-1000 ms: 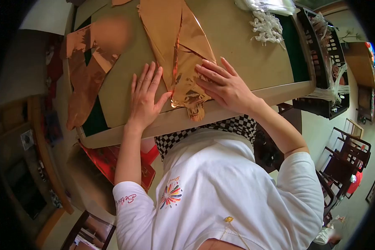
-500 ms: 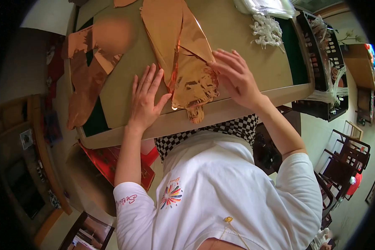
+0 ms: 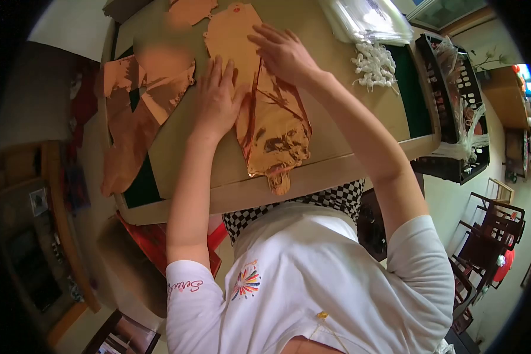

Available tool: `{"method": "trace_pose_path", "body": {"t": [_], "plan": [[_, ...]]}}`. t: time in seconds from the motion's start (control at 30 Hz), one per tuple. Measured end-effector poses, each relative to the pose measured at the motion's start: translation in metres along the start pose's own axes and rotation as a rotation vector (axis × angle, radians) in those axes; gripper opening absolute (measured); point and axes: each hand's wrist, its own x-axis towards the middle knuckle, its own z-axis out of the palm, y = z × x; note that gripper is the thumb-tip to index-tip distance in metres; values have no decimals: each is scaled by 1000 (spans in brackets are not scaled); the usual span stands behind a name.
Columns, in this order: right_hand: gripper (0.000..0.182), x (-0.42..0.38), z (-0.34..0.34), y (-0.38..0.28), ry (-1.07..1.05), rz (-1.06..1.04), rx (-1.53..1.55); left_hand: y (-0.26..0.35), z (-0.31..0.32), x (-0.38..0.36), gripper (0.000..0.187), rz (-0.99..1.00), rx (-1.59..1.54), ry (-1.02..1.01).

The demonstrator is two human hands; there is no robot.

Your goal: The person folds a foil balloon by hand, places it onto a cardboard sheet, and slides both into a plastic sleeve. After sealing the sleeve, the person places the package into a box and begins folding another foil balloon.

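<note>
A flat, folded copper-coloured foil balloon [image 3: 277, 121] lies lengthwise on the table, its crinkled end and small tab toward me. My left hand [image 3: 219, 100] rests on its left edge, fingers stretched out. On the upper right part of the foil lies my right hand [image 3: 286, 56], palm down with its fingers extended. Neither hand grips anything. To the left is another flat copper foil piece [image 3: 130, 130], partly creased and overhanging the table edge. A further foil piece [image 3: 192, 10] shows at the top, cut off by the frame.
The table [image 3: 348, 130] has a tan covering and a raised rim. Clear plastic bags [image 3: 369, 20] and a bundle of white strings [image 3: 376, 65] lie at the far right. Beside the table is a black crate [image 3: 454, 106] with plastic in it. Dark chairs [image 3: 484, 242] stand to the right.
Both hands have moved up along the foil, away from my body. The upper part of the foil balloon now lies flatter, and the table appears slightly lower in view.
</note>
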Motion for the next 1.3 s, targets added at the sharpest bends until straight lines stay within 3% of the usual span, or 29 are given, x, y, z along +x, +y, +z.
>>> {"method": "trace_pose_path", "body": {"t": [0.13,1.07,1.13,1.3], "plan": [[40,-4,13,-6,-144,41,-64,-2,8,-1,59,-31,96,-69],[47,-5,18,-7,-139,25,-158,-24,18,13,54,44,209,91],[45,-5,20,-7,-66,7,-141,-19,13,6,53,59,236,58],[47,-4,18,-5,-118,18,-102,1,-5,-30,52,94,174,-99]]}}
